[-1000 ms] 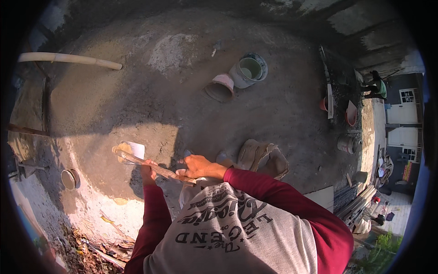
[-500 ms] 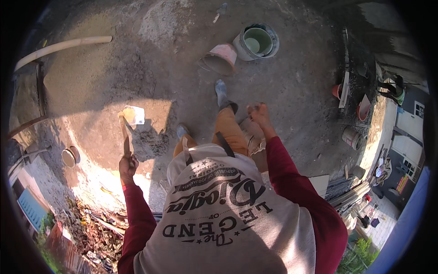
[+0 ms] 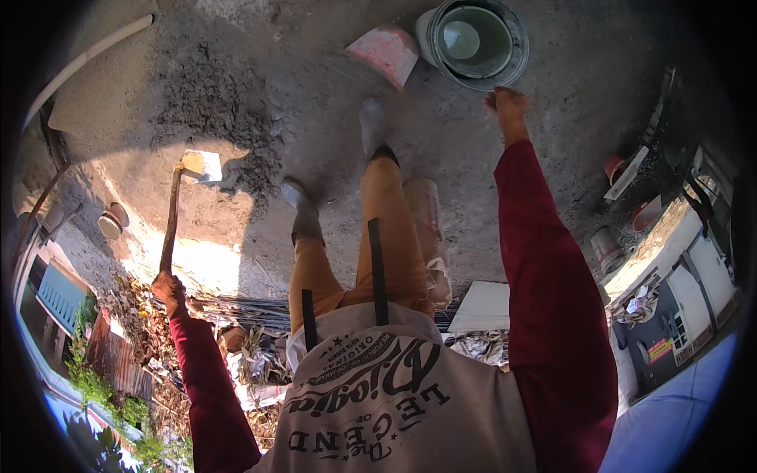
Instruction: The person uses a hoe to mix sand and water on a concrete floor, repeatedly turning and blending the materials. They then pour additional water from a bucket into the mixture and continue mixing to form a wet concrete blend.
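Note:
My left hand (image 3: 169, 293) is wrapped round the wooden handle of a hoe (image 3: 172, 217). The hoe's pale metal blade (image 3: 203, 166) hangs over the sunlit dirt at the edge of the shadow. Stretched far forward, my right hand (image 3: 509, 109) is just below the rim of a large bucket (image 3: 430, 39); its fingers are loosely bent and no held thing shows. Whether they touch the rim is unclear. A smaller pail (image 3: 495, 61) sits inside that bucket with greyish liquid. Left of it a red-and-white bucket (image 3: 386, 54) lies tipped on its side.
Dark wet-looking soil (image 3: 213, 102) spreads ahead on the left. A paper sack (image 3: 426, 213) lies beside my right leg. Further right are a bucket (image 3: 607, 248) and boards (image 3: 631, 173). A pale pole (image 3: 95, 59) crosses the far left, and a small round container (image 3: 113, 221) stands below it.
My right hand has reached forward and right, to the large bucket. The left hand still grips the hoe, now further left. I have stepped nearer the buckets.

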The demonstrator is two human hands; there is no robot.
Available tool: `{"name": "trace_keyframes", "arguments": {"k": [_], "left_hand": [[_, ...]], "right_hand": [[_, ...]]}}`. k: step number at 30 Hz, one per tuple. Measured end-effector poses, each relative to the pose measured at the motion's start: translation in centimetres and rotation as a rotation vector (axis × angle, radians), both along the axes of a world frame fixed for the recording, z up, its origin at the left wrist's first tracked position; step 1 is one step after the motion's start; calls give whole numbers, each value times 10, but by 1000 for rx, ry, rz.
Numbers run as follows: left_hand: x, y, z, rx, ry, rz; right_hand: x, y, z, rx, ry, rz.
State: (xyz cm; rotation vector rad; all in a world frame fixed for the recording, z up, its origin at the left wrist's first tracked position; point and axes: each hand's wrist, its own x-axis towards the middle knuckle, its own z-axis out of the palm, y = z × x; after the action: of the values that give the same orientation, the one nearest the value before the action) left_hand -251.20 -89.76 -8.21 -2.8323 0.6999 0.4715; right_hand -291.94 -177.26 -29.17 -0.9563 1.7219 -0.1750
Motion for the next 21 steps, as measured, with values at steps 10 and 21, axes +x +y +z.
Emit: {"name": "trace_keyframes", "arguments": {"k": [10, 21], "left_hand": [[70, -49, 18, -56, 122, -116], [61, -115, 37, -144, 114, 665]], "right_hand": [[-15, -57, -178, -340, 590, 1135], [73, -29, -202, -322, 551, 496]]}}
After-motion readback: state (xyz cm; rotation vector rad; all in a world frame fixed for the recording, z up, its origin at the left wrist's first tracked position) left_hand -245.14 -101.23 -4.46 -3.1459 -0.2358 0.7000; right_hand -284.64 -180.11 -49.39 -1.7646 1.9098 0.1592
